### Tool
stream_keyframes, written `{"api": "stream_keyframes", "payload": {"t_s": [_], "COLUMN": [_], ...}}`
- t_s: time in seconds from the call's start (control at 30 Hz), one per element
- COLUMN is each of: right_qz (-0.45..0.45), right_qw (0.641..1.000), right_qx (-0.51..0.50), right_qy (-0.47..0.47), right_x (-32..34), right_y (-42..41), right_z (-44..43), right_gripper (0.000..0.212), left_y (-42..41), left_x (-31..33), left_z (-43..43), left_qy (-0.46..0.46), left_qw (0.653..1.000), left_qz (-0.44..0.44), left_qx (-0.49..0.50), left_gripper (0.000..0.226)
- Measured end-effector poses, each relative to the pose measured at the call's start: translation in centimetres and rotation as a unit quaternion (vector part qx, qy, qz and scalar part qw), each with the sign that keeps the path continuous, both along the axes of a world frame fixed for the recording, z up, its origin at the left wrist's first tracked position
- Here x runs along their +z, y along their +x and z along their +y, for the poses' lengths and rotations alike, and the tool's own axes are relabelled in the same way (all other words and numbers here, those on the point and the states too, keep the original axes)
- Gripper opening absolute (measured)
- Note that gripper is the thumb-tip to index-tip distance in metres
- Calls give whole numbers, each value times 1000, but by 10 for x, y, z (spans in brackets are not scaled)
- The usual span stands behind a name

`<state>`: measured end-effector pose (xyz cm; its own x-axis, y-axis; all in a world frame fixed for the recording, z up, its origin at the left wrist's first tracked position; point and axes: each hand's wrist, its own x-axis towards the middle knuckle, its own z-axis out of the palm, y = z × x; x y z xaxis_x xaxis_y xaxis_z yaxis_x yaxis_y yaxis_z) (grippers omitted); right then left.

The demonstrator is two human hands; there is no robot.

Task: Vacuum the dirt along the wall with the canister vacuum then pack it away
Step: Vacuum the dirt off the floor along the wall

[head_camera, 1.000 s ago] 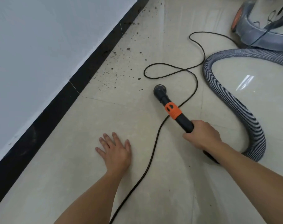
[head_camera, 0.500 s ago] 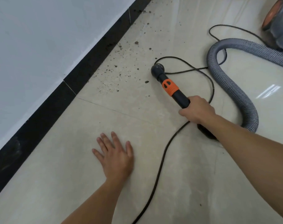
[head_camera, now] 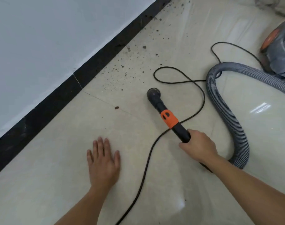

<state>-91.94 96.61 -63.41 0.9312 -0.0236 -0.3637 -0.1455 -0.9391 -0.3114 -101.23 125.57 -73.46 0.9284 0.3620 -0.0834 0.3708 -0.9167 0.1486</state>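
Along the left runs the pale wall point(head_camera: 41, 46) with its black baseboard point(head_camera: 57, 98). The dirt point(head_camera: 130, 62) lies scattered on the floor point(head_camera: 49, 184) tiles just beside that baseboard, ahead of the nozzle. Your left hand point(head_camera: 102, 161) lies flat on the floor, palm down, fingers straight and slightly spread, holding nothing. To its right the black power cord point(head_camera: 146, 159) snakes up the floor, passes under the vacuum wand point(head_camera: 180, 130) just behind its orange collar point(head_camera: 168, 118) and loops ahead of the round nozzle point(head_camera: 153, 93). The nozzle rests on the tile at the near edge of the dirt, well apart from the baseboard. Your right hand point(head_camera: 200, 148) is wrapped round the wand behind the collar, fingers curled about it. Further right the grey ribbed hose point(head_camera: 236, 127) bends round from behind your wrist to the canister vacuum point(head_camera: 280, 51) at the upper right edge.

Against half a second ago, the nozzle has drawn back out of the speckled patch toward you — the cord loop it sat in now lies beyond it — while your left hand has stayed put.
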Motion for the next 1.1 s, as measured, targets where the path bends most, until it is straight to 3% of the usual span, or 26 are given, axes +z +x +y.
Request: {"api": "stream_keyframes", "payload": {"t_s": [0.17, 0.4, 0.5, 0.6, 0.93, 1.0, 1.1], "right_qz": [-6, 57, 64, 74, 3, 8, 30], "right_qw": [999, 988, 981, 972, 997, 997, 984], "right_qx": [-45, 139, 184, 224, 48, 66, 178], "right_qy": [21, 21, 7, -1, 52, 46, 5], "right_x": [-2, 0, 1, 0, -5, -1, 1], "right_y": [-9, -64, -81, -89, -16, -26, -64], "right_z": [6, 40, 44, 55, 102, 111, 122], "right_gripper": [19, 14, 18, 17, 20, 19, 19], "left_y": [2, 5, -9, -48, -71, -70, -70], "left_x": [-2, 6, 9, 7, 5, 4, 6], "left_z": [-1, -1, 11, 44, 61, 61, 59], "left_qy": [6, -40, -71, -41, -15, -29, -30], "left_qw": [1000, 999, 990, 979, 985, 984, 983], "left_qz": [-6, -16, -37, -29, -9, -19, -28], "left_qx": [-1, 28, 116, 195, 174, 175, 177], "left_gripper": [73, 74, 75, 77, 74, 74, 74]}}
